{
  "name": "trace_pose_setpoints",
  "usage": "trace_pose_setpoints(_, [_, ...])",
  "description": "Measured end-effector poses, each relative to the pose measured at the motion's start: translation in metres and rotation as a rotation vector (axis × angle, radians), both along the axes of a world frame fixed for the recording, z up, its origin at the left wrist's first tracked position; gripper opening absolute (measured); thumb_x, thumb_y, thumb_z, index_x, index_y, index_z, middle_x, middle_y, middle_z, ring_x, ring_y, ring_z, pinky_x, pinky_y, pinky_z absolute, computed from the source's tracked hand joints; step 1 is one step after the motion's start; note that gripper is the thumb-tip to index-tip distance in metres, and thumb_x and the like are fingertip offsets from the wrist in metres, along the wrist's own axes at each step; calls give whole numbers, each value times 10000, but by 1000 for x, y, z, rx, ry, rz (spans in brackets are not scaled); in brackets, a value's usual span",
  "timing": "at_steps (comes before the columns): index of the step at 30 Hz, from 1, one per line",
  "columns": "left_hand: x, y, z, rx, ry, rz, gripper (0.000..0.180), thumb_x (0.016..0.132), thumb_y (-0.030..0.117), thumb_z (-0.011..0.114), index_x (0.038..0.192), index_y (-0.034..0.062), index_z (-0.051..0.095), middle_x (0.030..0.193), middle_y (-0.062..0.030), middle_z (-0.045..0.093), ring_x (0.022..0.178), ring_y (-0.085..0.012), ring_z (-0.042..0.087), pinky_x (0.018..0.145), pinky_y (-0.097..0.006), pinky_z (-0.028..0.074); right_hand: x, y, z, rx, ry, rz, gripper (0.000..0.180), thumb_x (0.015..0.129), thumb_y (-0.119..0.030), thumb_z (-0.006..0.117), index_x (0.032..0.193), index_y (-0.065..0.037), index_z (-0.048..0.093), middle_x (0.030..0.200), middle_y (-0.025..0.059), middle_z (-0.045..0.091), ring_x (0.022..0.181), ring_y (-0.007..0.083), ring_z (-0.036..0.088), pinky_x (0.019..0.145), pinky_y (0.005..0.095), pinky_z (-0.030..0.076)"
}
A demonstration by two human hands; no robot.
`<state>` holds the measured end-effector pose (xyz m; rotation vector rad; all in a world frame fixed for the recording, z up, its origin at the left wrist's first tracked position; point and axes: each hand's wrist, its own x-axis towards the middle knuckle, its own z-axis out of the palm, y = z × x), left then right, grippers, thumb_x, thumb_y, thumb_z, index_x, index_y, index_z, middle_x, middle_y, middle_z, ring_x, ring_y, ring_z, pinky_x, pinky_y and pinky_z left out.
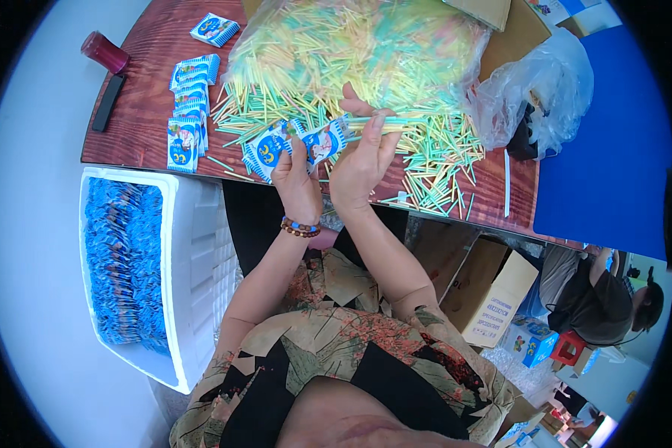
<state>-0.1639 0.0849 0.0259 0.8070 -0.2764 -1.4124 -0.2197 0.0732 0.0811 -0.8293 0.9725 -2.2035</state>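
My left hand (299,185) is closed on a few small blue-and-white packets (267,152) above the table's front edge. One packet (324,142) tilts up toward the right, its end against the sticks in my other hand. My right hand (360,170) pinches a small bunch of thin pastel sticks (400,122) between thumb and fingers, lying nearly level. Whether the stick ends are inside the packet I cannot tell. Beneath and beyond both hands spreads a heap of loose yellow, green and pink sticks (440,153), partly under a clear plastic bag (351,45).
Several matching packets (183,142) overlap on the left of the red-brown table (145,75), near a dark red jar (104,52). A white foam box (168,261) of blue packets stands at lower left. Cardboard boxes (493,299) and a seated person (605,299) are at right.
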Motion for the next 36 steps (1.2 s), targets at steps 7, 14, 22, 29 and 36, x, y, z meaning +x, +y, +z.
trace_pose_setpoints(7, [-4,-1,0,-48,44,63,122,967,142,567,918,52,633,859,2,644,756,-44,584,672,-228,493,1,9,-6,66,141,30,273,1033,-214,357,1152,21,430,1280,181,545,1303,257,418,1084,374,271])
trace_pose_setpoints(14, [-6,-8,2,-89,106,12,138,976,147,550,931,50,637,877,1,649,773,-57,592,692,-235,497,0,11,-2,145,-50,288,327,1013,-165,373,1245,46,465,1425,160,436,1266,206,449,1053,321,324])
trace_pose_setpoints(22, [-6,-15,-3,-84,144,-24,139,975,170,555,967,55,631,903,-3,647,817,-80,606,733,-242,506,-14,-2,-3,31,-200,427,232,987,-158,445,1133,-15,555,1415,181,440,1292,219,428,1053,353,334])
trace_pose_setpoints(29, [-6,-20,-12,-71,169,-86,172,970,217,567,992,54,616,932,-11,652,826,-100,618,727,-261,519,-43,-17,-11,23,-273,306,208,968,-202,536,1051,-31,619,1296,139,557,1243,210,479,1010,325,360])
trace_pose_setpoints(36, [3,-35,-28,-98,147,-121,156,969,211,566,985,59,603,964,-19,652,879,-115,631,768,-304,540,-129,0,-35,464,898,-28,118,836,-182,706,869,-69,719,880,61,662,851,189,610,793,325,444])
